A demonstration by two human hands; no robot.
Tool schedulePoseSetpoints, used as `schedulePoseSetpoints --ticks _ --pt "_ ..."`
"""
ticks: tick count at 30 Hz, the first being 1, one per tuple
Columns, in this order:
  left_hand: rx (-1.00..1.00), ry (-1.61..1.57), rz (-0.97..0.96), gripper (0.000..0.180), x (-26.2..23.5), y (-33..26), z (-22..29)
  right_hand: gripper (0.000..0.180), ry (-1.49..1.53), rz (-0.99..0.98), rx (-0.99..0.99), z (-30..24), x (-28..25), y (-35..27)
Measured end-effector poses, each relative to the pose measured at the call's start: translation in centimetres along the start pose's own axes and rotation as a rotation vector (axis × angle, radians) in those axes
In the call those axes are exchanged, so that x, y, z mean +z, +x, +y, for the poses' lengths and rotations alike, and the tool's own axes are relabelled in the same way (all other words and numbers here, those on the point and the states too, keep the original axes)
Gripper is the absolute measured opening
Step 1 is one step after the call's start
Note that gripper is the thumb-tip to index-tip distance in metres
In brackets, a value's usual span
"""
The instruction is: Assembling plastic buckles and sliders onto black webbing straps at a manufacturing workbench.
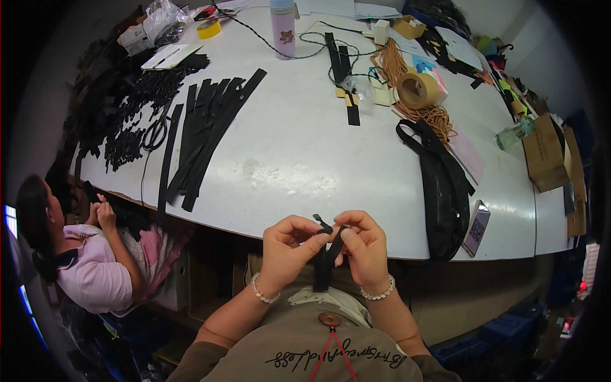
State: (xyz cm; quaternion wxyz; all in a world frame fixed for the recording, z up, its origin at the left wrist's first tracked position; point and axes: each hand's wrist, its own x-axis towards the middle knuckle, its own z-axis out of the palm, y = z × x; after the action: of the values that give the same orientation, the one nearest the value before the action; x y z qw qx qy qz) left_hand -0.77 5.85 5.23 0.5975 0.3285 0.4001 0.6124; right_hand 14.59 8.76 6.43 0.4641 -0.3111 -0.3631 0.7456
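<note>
Just off the table's near edge, my left hand point(287, 249) and my right hand point(367, 251) face each other, both closed on one black zipper strip point(323, 274). Its two upper ends are parted, one pinched in each hand, and the rest hangs down in front of my apron. A small black piece point(323, 221), perhaps the zipper pull, sticks up above my left fingertips. Fingers hide the exact grip. Ahead and to the left, several long black zipper strips point(207, 143) lie in a fanned pile on the white table point(293, 146).
Black scissors point(154, 134) lie beside a heap of small black pieces point(124, 137). A black bag point(439, 191) and a phone point(476, 229) rest at the right. Further back are a tape roll point(419, 90), brown cord point(388, 63) and a bottle point(283, 32). A co-worker point(95, 274) sits at left.
</note>
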Motion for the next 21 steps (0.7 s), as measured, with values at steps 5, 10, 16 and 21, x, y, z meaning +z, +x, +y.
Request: schedulePoseSetpoints --ticks 5,10,16,21 --pt "0.027 0.133 -0.023 0.013 0.0 -0.2 0.2 0.019 -0.275 -0.036 -0.023 -1.2 0.4 -0.3" --pt "0.090 0.146 -0.084 0.010 0.0 -0.3 -0.2 0.016 -0.340 -0.016 -0.135 -0.6 0.0 -0.4" --pt "0.089 0.143 -0.120 0.009 0.1 -0.4 0.0 0.011 -0.237 0.073 -0.222 0.7 0.7 -1.0" --pt "0.070 0.094 -0.130 0.010 0.1 -0.4 0.1 0.011 -0.185 0.083 -0.299 1.6 1.2 -1.3"
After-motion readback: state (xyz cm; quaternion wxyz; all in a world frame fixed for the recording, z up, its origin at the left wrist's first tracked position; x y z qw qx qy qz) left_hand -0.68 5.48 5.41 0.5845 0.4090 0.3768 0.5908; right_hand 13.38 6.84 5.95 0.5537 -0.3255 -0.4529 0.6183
